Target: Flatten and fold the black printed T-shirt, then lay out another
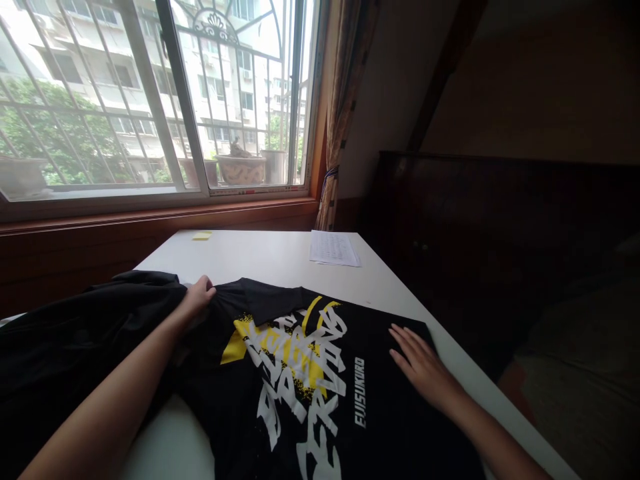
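Note:
A black T-shirt with white lettering and yellow patches lies spread over the white table. My left hand pinches its dark cloth near the sleeve at the upper left. Flat on the shirt's right part rests my right hand, fingers stretched out and holding nothing. More dark fabric is bunched at the left, beside and partly behind my left forearm. The shirt's lower edge runs out of the frame.
Papers lie at the table's far right, and a yellow note near its far left corner. Behind stand a barred window and a tied curtain. Dark furniture is at the right.

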